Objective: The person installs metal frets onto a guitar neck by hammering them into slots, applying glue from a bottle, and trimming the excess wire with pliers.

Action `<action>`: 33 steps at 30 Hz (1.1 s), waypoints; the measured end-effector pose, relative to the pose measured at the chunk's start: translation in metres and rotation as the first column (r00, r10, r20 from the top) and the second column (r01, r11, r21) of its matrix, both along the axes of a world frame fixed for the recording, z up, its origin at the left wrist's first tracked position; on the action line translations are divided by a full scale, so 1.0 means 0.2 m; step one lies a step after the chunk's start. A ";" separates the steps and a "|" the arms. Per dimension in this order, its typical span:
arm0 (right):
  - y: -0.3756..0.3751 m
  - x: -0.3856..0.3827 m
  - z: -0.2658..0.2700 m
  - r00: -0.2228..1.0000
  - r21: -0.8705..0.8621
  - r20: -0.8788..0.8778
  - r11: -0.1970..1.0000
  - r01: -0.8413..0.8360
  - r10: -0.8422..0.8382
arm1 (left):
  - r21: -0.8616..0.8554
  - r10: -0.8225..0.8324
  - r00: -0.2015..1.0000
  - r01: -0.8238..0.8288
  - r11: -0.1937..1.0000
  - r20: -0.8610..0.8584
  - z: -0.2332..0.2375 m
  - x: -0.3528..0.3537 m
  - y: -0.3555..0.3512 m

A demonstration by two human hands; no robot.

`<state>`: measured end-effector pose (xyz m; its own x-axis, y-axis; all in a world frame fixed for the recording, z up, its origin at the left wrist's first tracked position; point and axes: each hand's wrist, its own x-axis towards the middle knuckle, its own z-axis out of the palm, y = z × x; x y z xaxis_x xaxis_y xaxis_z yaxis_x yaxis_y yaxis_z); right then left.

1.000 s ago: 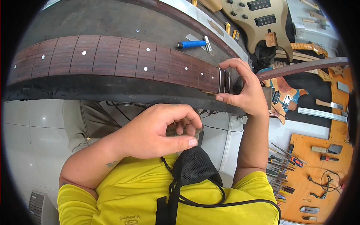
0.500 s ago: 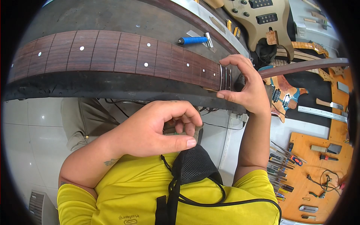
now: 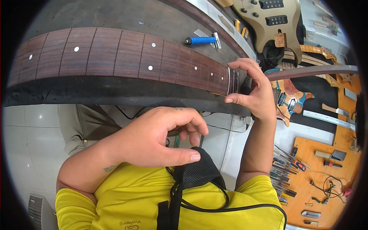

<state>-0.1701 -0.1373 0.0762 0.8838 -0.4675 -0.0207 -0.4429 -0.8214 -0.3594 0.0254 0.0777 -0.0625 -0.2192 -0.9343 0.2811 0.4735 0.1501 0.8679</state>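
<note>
A dark wooden guitar fretboard (image 3: pixel 126 53) with white dot inlays lies across the bench edge. Several bright fret wires (image 3: pixel 229 82) cross its right end, while the slots farther left hold no wire. My right hand (image 3: pixel 255 86) spans this end, index fingertip at the far edge and thumb at the near edge, beside the first wire. In front of my chest, below the bench edge, my left hand (image 3: pixel 161 134) hovers with loosely curled fingers. Its thumb and fingers are apart, and nothing shows between them. A black mesh pouch (image 3: pixel 201 168) hangs just under the left thumb.
A blue-handled tool (image 3: pixel 200 40) rests on the dark bench (image 3: pixel 115 15) beyond the fretboard. Guitar bodies (image 3: pixel 268 23) stand at the upper right. A curved dark wooden strip (image 3: pixel 314 71) extends right of my hand. Files and screwdrivers (image 3: pixel 285 172) line the orange board (image 3: pixel 299 209).
The view has shifted slightly, so the fretboard's right end and my right hand appear a little farther right. My left hand sits slightly lower in view, its pose nearly the same.
</note>
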 end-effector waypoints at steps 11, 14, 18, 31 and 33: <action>0.06 0.06 0.06 0.995 -0.131 -0.094 0.991 -0.027 0.015 | -0.064 0.012 1.000 -0.014 0.998 -0.022 -0.01 0.00 0.00; 0.07 0.07 0.08 0.994 -0.152 -0.109 0.988 -0.036 0.019 | -0.088 0.016 1.000 -0.017 0.996 -0.020 -0.02 0.00 -0.01; 0.09 0.09 0.09 0.991 -0.179 -0.133 0.983 -0.036 0.012 | -0.090 0.014 1.000 -0.015 0.996 -0.019 -0.02 0.00 -0.01; 0.18 0.16 0.15 0.951 -0.373 -0.309 0.921 -0.112 -0.009 | -0.099 -0.034 0.999 0.033 0.995 -0.012 -0.02 0.01 -0.01; 0.20 0.17 0.15 0.945 -0.384 -0.328 0.915 -0.123 -0.011 | -0.113 -0.027 1.000 0.026 0.993 -0.008 -0.02 0.01 -0.02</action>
<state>-0.1366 -0.0983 0.1060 0.8860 -0.4456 -0.1280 -0.4267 -0.8918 0.1508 0.0279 0.0746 -0.0671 -0.2399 -0.8905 0.3866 0.4868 0.2342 0.8415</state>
